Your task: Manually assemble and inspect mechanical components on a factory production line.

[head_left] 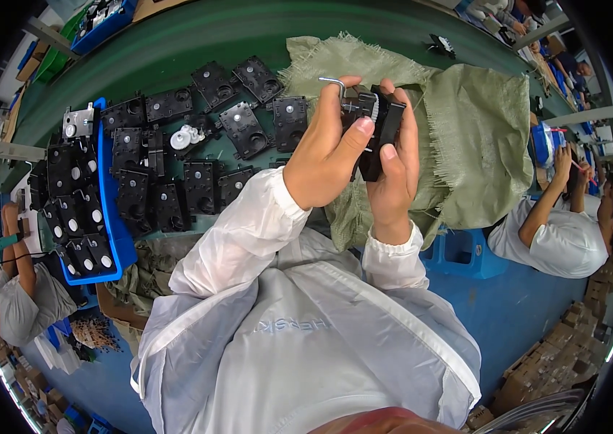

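Both hands are raised over the work surface around a black plastic housing (390, 119) with a light gear showing at its middle. My left hand (323, 163) grips its left part, thumb pressed on the near face. On the other side, my right hand (395, 184) wraps the dark right part with thumb and fingers. Whether the housing is one piece or two halves, I cannot tell. A bent metal rod (332, 81) sticks out by the left fingertips. Left of my hands lie several similar black housings (245, 130), and one white gear (187, 137) rests among them.
A crumpled green woven sack (476, 137) lies under and right of my hands. The blue tray (109, 195) at the left holds several black housings with white discs. A small black part (442, 46) lies beyond the sack. Co-workers sit at both sides; a blue stool (469, 253) stands below right.
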`<state>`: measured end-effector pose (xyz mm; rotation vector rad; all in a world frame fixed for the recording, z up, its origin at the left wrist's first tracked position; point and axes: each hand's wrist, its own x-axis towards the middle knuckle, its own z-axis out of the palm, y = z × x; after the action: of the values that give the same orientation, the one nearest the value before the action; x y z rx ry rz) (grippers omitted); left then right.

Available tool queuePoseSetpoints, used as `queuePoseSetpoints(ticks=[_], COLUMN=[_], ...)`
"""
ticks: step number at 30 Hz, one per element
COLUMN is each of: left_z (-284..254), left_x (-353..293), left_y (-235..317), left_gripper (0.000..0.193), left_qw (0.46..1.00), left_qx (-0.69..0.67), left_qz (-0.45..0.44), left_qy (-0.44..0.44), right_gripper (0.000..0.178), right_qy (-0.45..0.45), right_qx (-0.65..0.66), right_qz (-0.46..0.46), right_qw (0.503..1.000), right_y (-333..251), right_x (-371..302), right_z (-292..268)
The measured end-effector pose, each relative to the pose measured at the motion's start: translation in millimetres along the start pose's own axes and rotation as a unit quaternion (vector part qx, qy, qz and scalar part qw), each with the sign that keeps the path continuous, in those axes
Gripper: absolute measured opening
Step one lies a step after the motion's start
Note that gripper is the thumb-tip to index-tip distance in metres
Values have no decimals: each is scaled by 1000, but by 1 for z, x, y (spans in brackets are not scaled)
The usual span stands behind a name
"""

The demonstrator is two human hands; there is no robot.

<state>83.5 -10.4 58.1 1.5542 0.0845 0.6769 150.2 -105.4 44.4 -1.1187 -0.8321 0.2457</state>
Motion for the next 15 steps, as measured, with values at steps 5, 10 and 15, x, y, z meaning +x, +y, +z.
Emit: queuePoseSetpoints(ticks=[5,10,15], left_z=[-3,-14,-17], left_x=[-1,12,38], left_y=[-2,7,20], left_gripper=[51,50,43], left_qw=[999,997,994], left_qx=[41,70,-92], left_qz=[16,2,47], left_qy=[9,32,36], right_gripper=[67,62,59], right_qy=[-10,-63,-97], right_qx=[1,41,67], right_qz=[-8,14,6], right_qw=[1000,997,993], right_y=[0,0,-31], right_x=[1,23,47], right_z=[3,10,23])
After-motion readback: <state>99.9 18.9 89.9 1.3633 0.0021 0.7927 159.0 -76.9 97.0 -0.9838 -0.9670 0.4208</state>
